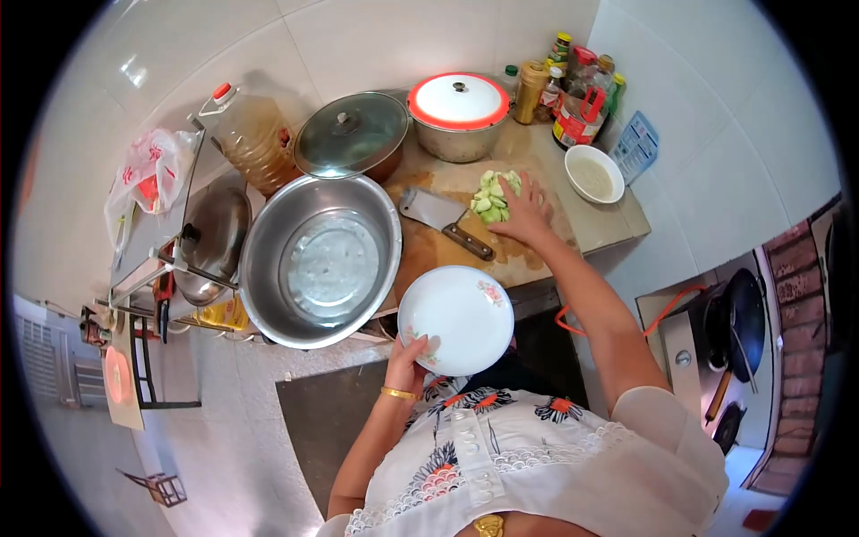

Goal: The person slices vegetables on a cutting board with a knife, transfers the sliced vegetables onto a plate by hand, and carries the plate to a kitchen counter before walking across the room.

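Note:
My left hand (407, 365) is closed on the near left rim of a white plate (461, 318) with pink flower prints. The plate is held in front of the cutting board (528, 259), and nothing lies on it. On the board, my right hand (530, 213) reaches over the right side of a pile of chopped pale green vegetable (488, 201). Its fingers and thumb are spread around the pieces, touching them; some fingertips are partly hidden. A cleaver (434, 208) with a brown wooden handle rests flat on the board, left of the pile.
A large metal basin (385, 259) stands left of the board. Behind are a glass-lidded pan (349, 134), a pot with a red-rimmed white lid (458, 100) and an oil jug (255, 134). A bowl of pale liquid (592, 174) and sauce bottles (577, 116) stand at right.

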Available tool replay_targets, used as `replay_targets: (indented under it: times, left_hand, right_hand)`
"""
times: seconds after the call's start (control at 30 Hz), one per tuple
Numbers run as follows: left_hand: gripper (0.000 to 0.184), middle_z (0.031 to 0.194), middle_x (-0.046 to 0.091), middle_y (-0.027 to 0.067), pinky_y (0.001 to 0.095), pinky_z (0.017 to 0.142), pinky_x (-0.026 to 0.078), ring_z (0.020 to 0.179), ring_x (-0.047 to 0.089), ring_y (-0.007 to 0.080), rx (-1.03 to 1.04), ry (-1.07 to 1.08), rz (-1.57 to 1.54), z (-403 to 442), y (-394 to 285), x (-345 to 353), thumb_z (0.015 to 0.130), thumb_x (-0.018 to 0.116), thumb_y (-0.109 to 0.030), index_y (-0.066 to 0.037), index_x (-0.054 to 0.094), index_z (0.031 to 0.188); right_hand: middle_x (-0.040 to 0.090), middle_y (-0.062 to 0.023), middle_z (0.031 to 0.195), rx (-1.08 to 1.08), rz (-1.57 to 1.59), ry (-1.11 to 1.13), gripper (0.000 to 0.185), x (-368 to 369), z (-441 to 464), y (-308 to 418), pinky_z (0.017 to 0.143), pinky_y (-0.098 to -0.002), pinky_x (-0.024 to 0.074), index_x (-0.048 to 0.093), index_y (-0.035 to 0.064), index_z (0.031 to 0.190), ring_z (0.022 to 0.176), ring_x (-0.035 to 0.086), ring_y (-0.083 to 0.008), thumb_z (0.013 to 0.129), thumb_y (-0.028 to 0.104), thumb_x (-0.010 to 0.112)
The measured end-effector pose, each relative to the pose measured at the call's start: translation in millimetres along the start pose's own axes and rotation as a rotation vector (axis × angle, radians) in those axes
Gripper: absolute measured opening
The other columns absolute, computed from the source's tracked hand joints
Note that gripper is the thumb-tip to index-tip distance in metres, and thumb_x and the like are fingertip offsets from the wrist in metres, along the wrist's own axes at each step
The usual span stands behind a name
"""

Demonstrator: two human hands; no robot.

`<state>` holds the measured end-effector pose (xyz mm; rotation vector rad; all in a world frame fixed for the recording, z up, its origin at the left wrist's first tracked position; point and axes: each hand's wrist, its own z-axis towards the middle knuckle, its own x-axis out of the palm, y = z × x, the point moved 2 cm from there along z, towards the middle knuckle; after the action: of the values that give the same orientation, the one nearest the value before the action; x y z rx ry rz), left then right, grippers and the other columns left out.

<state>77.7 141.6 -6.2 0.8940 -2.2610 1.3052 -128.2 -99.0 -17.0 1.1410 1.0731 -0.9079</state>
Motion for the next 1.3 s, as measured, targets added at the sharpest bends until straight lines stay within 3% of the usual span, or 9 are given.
replay_targets:
  times: [0.1,0.23,0.4,0.6,0.83,0.93,1.0,1.17,1.3]
  left_hand:
    - [0.054,0.108,0.046,0.0113,0.0367,0.080,0.043,0.098,0.048,0.0224,0.045,-0.018,-0.026,8,4,6,0.073,0.053,-0.011,-0.003,0.029,0.121]
    - [0.051,0.109,0.045,0.0107,0.0335,0.077,0.044,0.097,0.048,0.0209,0.043,-0.077,-0.037,18,8,26,0.075,0.051,-0.011,-0.004,0.029,0.120]
    - [0.050,0.108,0.046,0.0107,0.0321,0.075,0.045,0.094,0.050,0.0202,0.025,-0.101,-0.051,40,15,50,0.076,0.051,-0.012,-0.005,0.030,0.120]
    - [0.049,0.105,0.047,0.0102,0.0329,0.072,0.047,0.091,0.052,0.0201,0.056,-0.135,-0.051,60,18,69,0.076,0.052,-0.013,-0.005,0.030,0.120]
    - [0.048,0.103,0.048,0.0100,0.0332,0.071,0.048,0.090,0.053,0.0201,0.012,-0.171,-0.013,75,16,79,0.076,0.051,-0.014,-0.006,0.030,0.119]
    - [0.047,0.103,0.048,0.0098,0.0332,0.071,0.048,0.089,0.053,0.0202,-0.025,-0.162,0.014,82,17,84,0.077,0.051,-0.015,-0.006,0.031,0.119]
    - [0.044,0.103,0.049,0.0071,0.0355,0.072,0.048,0.091,0.052,0.0193,0.003,-0.139,0.007,90,21,85,0.079,0.052,-0.024,-0.009,0.035,0.117]
    - [0.043,0.104,0.048,0.0082,0.0328,0.071,0.047,0.090,0.053,0.0192,-0.007,-0.094,-0.081,96,23,89,0.082,0.049,-0.026,-0.008,0.033,0.118]
    - [0.039,0.101,0.051,0.0057,0.0324,0.069,0.047,0.088,0.053,0.0176,0.021,-0.110,-0.038,93,27,77,0.082,0.047,-0.030,-0.010,0.037,0.115]
  right_hand:
    - [0.014,-0.0153,0.131,-0.046,0.049,0.169,0.086,8,19,-6,0.087,-0.0630,0.0160,0.029,0.0228,0.125,0.118,0.015,-0.0406,0.052,0.044,0.069]
    - [0.022,-0.0148,0.127,-0.138,0.011,0.141,0.075,11,19,-9,0.087,-0.0584,0.0206,0.039,0.0194,0.118,0.115,0.022,-0.0373,0.053,0.041,0.067]
    - [0.040,-0.0126,0.109,-0.324,0.135,-0.188,0.047,20,20,-18,0.081,-0.0412,0.0304,0.051,0.0139,0.099,0.101,0.037,-0.0283,0.056,0.028,0.064]
    - [0.048,-0.0080,0.094,-0.436,0.332,-0.335,0.029,15,29,-25,0.070,-0.0359,0.0398,0.055,0.0110,0.089,0.086,0.048,-0.0252,0.061,0.019,0.060]
    - [0.052,-0.0078,0.081,-0.361,0.498,-0.366,0.019,0,40,-28,0.058,-0.0338,0.0439,0.055,0.0090,0.084,0.070,0.054,-0.0251,0.065,0.012,0.056]
    - [0.053,-0.0090,0.081,-0.318,0.565,-0.346,0.018,-22,30,-17,0.059,-0.0333,0.0440,0.056,0.0091,0.084,0.071,0.054,-0.0254,0.066,0.013,0.056]
    - [0.054,-0.0085,0.082,-0.444,0.725,-0.228,0.020,-27,21,-4,0.061,-0.0326,0.0443,0.057,0.0102,0.085,0.072,0.054,-0.0256,0.065,0.014,0.057]
    - [0.055,-0.0102,0.088,-0.688,0.601,0.235,0.025,-46,-30,23,0.070,-0.0311,0.0427,0.056,0.0071,0.092,0.079,0.053,-0.0251,0.067,0.011,0.057]
    - [0.056,-0.0090,0.089,-0.893,0.572,0.078,0.026,-53,-31,11,0.068,-0.0314,0.0428,0.056,0.0080,0.094,0.079,0.053,-0.0239,0.068,0.011,0.057]
